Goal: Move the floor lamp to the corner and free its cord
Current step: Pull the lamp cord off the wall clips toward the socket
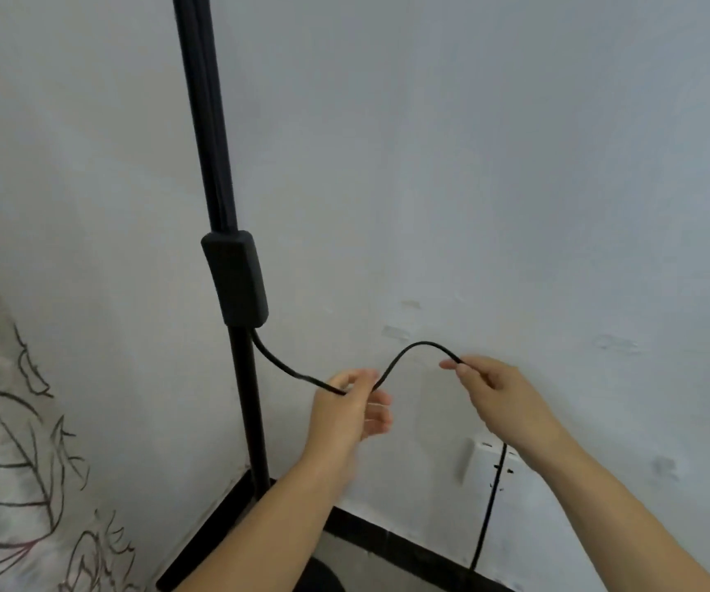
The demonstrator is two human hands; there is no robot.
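With the floor lamp (233, 284) standing in the corner of the floor, both hands, left hand (351, 410) and right hand (494, 390), pinch its cord (413, 348); I'd feed the slack through gently, never tugging at the pole.

floor lamp (225, 198): black | cord (413, 350): black | wall (472, 164): pale grey | curtain (7, 442): white, dark leaf outlines

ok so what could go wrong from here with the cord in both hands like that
A hard tug by the left hand on the cord could tip the lamp pole, since the cord leaves the black housing well above the floor. Below the right hand the cord hangs across the wall socket, so it might snag there.
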